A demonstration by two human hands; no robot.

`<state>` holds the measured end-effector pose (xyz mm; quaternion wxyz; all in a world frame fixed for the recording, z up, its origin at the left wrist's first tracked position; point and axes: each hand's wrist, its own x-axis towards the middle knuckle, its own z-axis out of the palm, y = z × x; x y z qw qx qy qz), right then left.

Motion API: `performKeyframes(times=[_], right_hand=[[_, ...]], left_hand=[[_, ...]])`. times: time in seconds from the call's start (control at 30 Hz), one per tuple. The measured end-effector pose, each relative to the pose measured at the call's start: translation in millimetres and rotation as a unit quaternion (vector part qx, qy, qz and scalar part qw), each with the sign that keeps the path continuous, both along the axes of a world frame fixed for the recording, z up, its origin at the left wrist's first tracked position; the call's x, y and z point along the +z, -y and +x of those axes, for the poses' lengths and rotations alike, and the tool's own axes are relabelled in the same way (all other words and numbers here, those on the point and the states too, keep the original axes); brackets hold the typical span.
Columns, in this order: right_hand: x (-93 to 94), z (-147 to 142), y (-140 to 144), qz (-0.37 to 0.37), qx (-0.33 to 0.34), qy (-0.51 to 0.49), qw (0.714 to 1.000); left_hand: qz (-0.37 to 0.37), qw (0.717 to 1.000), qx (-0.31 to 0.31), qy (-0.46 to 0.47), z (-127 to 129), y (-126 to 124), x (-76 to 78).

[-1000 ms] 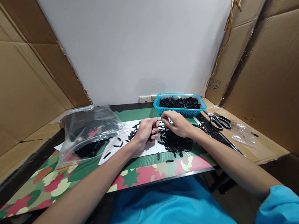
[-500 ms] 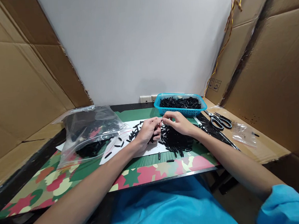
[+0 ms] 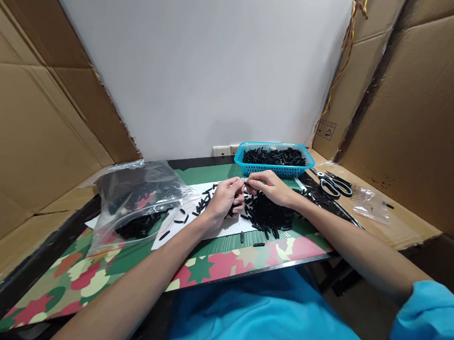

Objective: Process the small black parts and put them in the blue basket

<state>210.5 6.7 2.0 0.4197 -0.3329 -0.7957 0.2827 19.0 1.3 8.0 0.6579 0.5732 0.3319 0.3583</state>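
Observation:
My left hand (image 3: 226,200) is closed, its curled fingers around several small black strips (image 3: 233,209); thumb and index finger are pinched at the top. Close beside it, my right hand (image 3: 271,188) is closed too, pinching a thin black strip (image 3: 246,184) whose end lies at the left fingertips. Whether both hands grip that same strip I cannot tell. Under the right hand spreads a pile of black strips (image 3: 272,213). More loose black strips (image 3: 204,202) lie on white paper (image 3: 195,233) beneath the left hand.
Behind the hands stands a blue basket (image 3: 308,159) full of black strips. A clear zip bag (image 3: 142,190) with black strips lies left. Scissors (image 3: 332,187) and a small clear bag (image 3: 369,206) are at right. Cardboard walls (image 3: 415,123) flank the table.
My right fingertips have shifted slightly, and a dark strip now shows between the two hands' fingertips. The left hand, pile, basket and bags look unchanged.

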Motion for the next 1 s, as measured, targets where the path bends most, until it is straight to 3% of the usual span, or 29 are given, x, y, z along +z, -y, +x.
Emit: performKeyframes(times=[0.27,0.5,1.0], right_hand=[[4.0,1.7,-0.3,-0.034,0.019,-0.006,0.999],[10.1,3.7,5.3,-0.106,0.084,-0.013,0.991],[5.2,5.7,2.2,-0.192,0.147,-0.066,0.968]], left_hand=[[0.078,0.997,-0.024,-0.005,0.5,-1.5,-2.2],[0.128,0.99,-0.047,-0.024,-6.2,1.9,0.0],[0.137,0.989,-0.049,-0.032,-3.5,3.7,4.3]])
